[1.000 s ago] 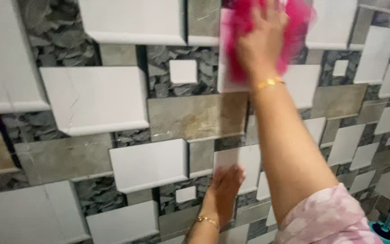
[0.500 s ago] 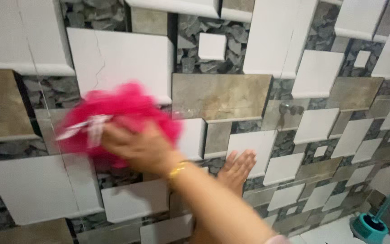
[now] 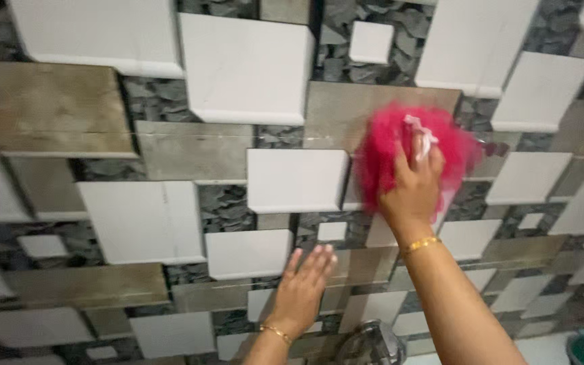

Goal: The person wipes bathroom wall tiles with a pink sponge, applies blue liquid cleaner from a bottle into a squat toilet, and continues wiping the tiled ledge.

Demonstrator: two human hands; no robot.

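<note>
Right hand: the right hand (image 3: pixel 414 186) presses a pink mesh scrubber (image 3: pixel 400 152) against the tiled wall (image 3: pixel 245 67) — fingers curled over it, gripping.
Scrubber: right of centre, on a brown tile, a white loop showing at its top.
Left hand: the left hand (image 3: pixel 304 287) lies flat on the wall lower down — fingers straight, holding nothing.
Wrists: a gold bangle (image 3: pixel 420 245) on the right.
Below: a metal tap (image 3: pixel 371 343).

Right hand (image 3: pixel 414 192) raised, fingers curled; left hand (image 3: pixel 303 287) flat, spread

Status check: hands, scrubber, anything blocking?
Right hand gripping pink mesh scrubber, pressed on tiled wall. Left hand flat on wall, open. Metal tap below; nothing blocking.
</note>
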